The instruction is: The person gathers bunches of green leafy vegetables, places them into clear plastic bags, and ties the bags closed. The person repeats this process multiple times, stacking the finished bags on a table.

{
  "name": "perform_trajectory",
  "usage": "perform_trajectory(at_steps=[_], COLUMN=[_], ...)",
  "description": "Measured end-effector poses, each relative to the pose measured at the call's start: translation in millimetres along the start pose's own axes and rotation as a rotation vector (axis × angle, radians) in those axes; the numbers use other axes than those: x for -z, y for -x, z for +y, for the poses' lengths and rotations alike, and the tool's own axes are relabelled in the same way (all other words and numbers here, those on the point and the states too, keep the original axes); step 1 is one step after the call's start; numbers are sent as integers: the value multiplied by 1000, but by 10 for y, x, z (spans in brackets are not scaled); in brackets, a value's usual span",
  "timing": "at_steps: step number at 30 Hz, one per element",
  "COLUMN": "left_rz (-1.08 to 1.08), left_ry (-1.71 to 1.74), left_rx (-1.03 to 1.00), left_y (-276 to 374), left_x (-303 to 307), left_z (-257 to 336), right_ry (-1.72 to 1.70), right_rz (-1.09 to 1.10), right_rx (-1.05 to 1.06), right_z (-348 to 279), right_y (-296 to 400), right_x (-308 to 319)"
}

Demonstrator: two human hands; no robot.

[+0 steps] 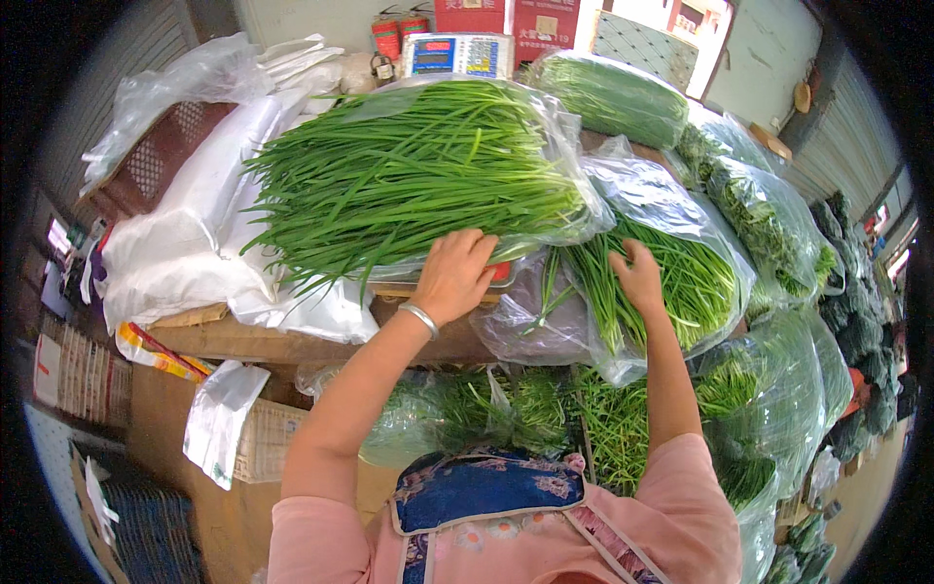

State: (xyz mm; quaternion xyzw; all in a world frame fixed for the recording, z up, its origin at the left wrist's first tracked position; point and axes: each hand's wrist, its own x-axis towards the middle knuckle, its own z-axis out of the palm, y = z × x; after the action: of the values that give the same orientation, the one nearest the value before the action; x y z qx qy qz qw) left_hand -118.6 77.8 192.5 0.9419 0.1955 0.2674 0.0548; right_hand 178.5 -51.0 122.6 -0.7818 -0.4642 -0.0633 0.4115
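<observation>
A large heap of green garlic chives lies on a clear plastic sheet on the scale, leaf tips to the left and pale stem ends to the right. Along the heap's near edge rests my left hand, a silver bangle on its wrist. Its fingers lie over the leaves, with the thumb spread toward the right. My right hand is at the chives in an open clear plastic bag, fingers curled. Whether leaves are pinched between them is unclear. The digital scale's display panel stands lit behind the heap.
White woven sacks cover the bench's left side. Bagged greens stand at the back right, with further bags along the right. Below the bench's front edge are bagged greens and a plastic crate. Fire extinguishers stand behind.
</observation>
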Motion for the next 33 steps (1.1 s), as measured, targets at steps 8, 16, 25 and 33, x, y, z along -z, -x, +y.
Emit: perform_trajectory(at_steps=[8,16,25,33], left_rz=[144,249,-303,-551], left_ry=[-150,213,-45,-1096], left_rx=[-63,-65,36,404], left_y=[52,-193,821,690], left_x=[-169,418,1006,1898], left_z=[-187,-254,-1169,-1900], right_ry=[17,-1490,-1679,-1770], right_rz=[127,-153,-35,-149], right_rx=[271,-129,-282,-241], right_z=[-1092,-2359,-2078,-1738], right_y=[-691,-1574,-2060,-2544], right_x=[-8,711,727,628])
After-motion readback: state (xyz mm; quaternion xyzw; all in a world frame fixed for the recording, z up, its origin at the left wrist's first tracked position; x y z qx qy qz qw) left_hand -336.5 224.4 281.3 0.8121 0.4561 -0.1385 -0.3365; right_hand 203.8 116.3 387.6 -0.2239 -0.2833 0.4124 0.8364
